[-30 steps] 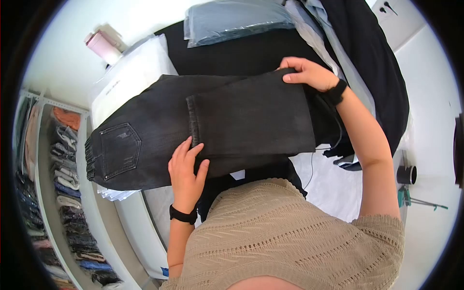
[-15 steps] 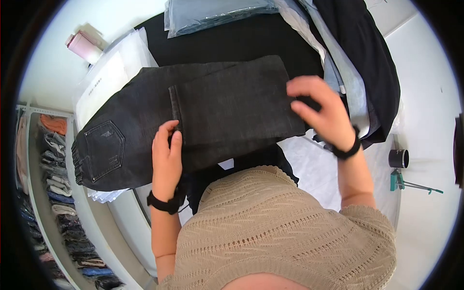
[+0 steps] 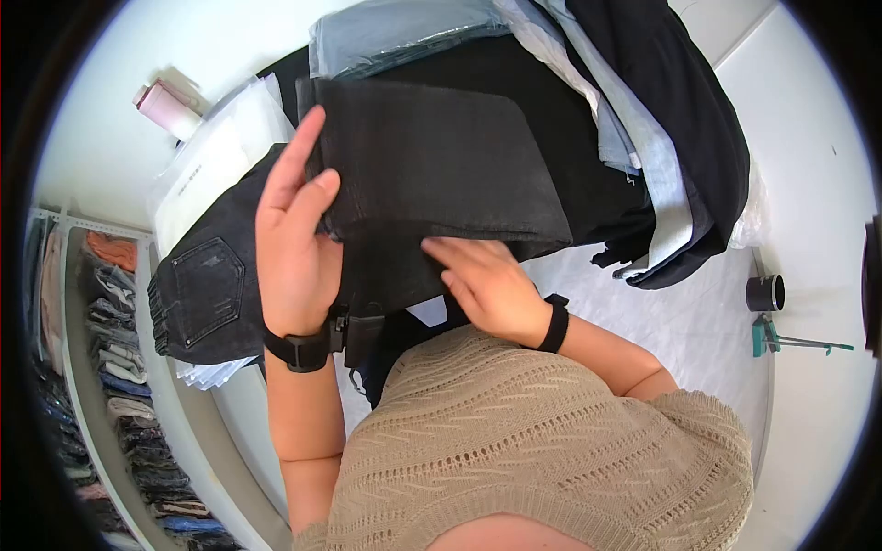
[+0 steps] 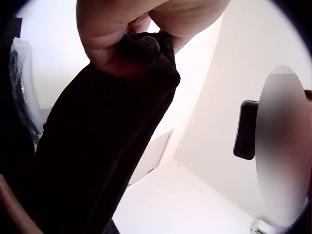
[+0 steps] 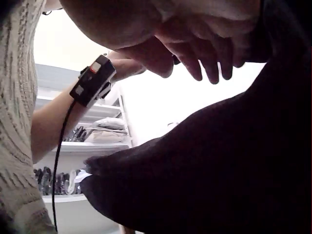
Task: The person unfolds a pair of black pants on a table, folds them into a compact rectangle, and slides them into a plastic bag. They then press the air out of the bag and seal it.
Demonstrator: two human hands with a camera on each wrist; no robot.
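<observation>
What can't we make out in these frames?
Head view: print on the white bag, too small to read.
Head view: near edge of the jeans, hidden behind the sweater.
Left wrist view: most of the left hand, cut off by the top edge.
Right wrist view: whether the right hand touches the jeans; backlit, too dark.

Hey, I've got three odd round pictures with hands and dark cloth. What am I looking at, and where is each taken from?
No machine here: a person works with two bare hands and wears three cameras. The widest picture comes from the head, looking down; the other two come from the wrists, close against each hand. On the table lie black jeans, partly folded. The left hand pinches the folded edge, as the left wrist view shows; the right hand rests on the cloth with fingers straight. Beyond lie a pile of clothes and a bagged pair; shelves of folded clothes stand at the left.
</observation>
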